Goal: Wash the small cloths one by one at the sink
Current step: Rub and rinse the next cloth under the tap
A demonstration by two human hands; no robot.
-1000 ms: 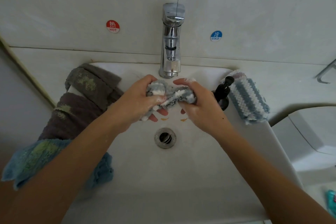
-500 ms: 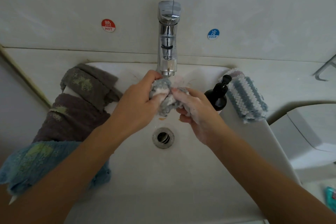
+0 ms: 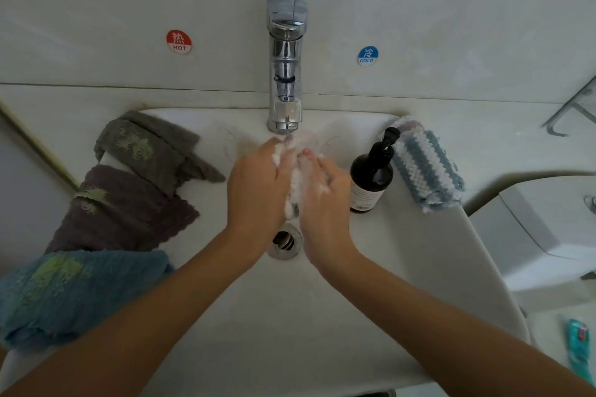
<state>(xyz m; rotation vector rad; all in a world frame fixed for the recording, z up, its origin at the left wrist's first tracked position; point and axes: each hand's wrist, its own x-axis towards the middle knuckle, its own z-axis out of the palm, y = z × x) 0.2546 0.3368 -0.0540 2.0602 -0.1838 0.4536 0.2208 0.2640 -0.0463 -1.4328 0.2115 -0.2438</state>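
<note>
While my left hand [image 3: 256,188] and right hand [image 3: 324,196] press palm to palm around it, the small soapy grey-and-white cloth [image 3: 295,185] sits squeezed between them, directly under the spout of the chrome tap [image 3: 285,74] and above the round metal drain [image 3: 283,243].

Item, cloth in grip: soft, limp, soaked, likely light but heavier for the water; lather makes it slippery, I judge. Best held bunched across the middle, fingers curled round the wad, as now; a hold on one corner would let it slide out.

Item, surface: white ceramic basin [image 3: 290,316], smooth and probably wet below my wrists.

Item, left of grip: grey-green folded cloth [image 3: 145,148], brown-purple cloth [image 3: 125,209], blue cloth with green patches [image 3: 74,293], all draped on the rim, judged awaiting their turn.

Item, right of grip: dark pump bottle [image 3: 371,177] just beside my right hand; blue-and-white striped knitted cloth [image 3: 425,164] beyond it.

Item, wall behind: red HOT sticker [image 3: 179,41], blue COLD sticker [image 3: 367,56].
</note>
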